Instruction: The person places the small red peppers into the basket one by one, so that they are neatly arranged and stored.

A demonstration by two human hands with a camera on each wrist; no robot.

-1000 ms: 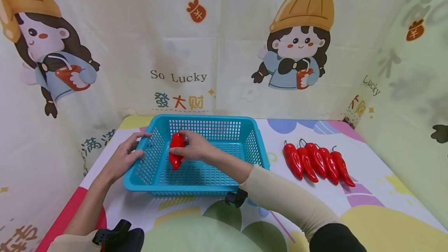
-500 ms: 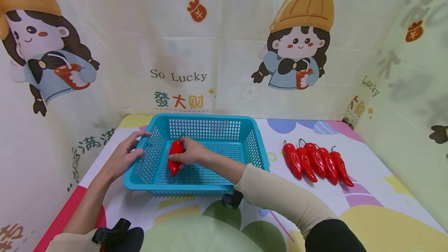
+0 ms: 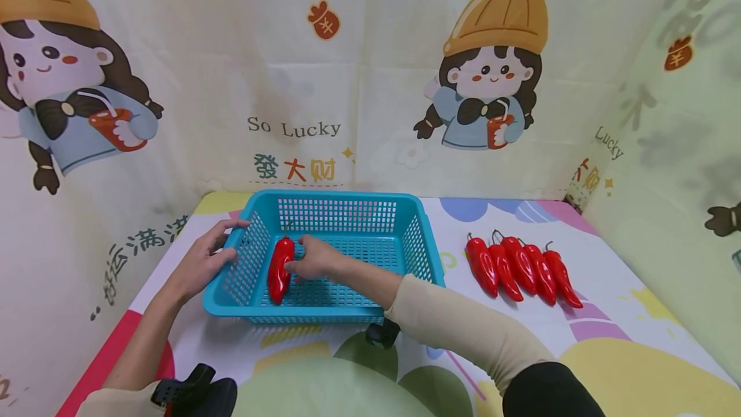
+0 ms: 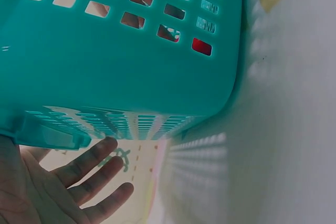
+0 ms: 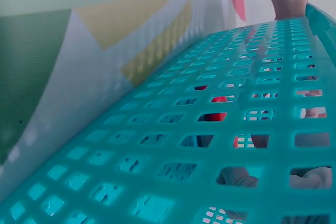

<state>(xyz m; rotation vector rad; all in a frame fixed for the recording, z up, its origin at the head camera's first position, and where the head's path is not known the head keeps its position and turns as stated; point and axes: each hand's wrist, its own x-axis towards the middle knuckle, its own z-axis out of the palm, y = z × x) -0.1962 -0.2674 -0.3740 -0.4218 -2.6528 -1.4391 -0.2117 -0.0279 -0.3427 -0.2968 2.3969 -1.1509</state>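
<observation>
A red pepper (image 3: 280, 272) lies lengthwise on the floor of the blue basket (image 3: 324, 312), near its left end. Just right of it, inside the basket, is my right hand (image 3: 317, 259), its fingers spread apart; the thumb tip meets the pepper's edge and no grip shows. My left hand (image 3: 202, 262) holds the basket's left rim, thumb and index finger over it. In the left wrist view, the other fingers of this hand (image 4: 68, 187) stretch out beneath the rim. Red shows through the basket wall (image 5: 121, 145) in the right wrist view.
Several red peppers (image 3: 521, 266) lie side by side on the patterned tabletop (image 3: 631, 365), right of the basket. Printed cloth (image 3: 382, 95) hangs behind the table and at both sides. The right forearm (image 3: 370, 278) crosses over the basket's front rim.
The pepper has come down and slightly left onto the basket floor. My right hand has let go of it, its fingers parting to the right. My left hand stays at the rim.
</observation>
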